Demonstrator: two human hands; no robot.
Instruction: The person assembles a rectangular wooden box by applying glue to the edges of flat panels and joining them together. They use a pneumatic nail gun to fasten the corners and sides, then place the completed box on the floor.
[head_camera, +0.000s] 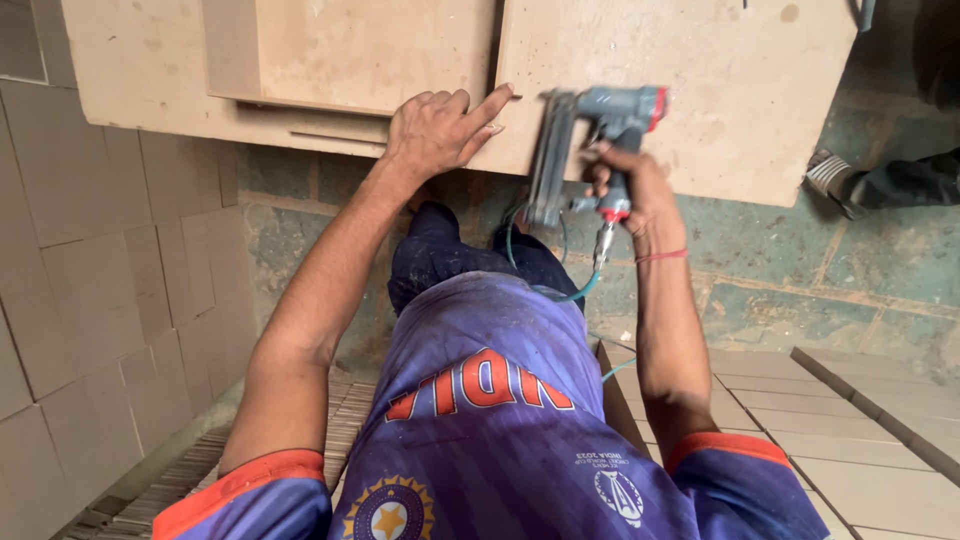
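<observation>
The grey pneumatic nail gun (585, 150) stands upright, nose on the pale fibreboard panel (700, 90), long axis running twelve to six, gripped by the closed right hand (630, 185). At nine o'clock, the left hand (440, 130) lies open, fingers spread, flat beside the seam with a second dusty, matte board (350, 50).

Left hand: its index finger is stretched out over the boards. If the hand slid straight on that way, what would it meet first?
The left hand would probably first reach the nail gun held upright on the board, though depth is unclear.
</observation>
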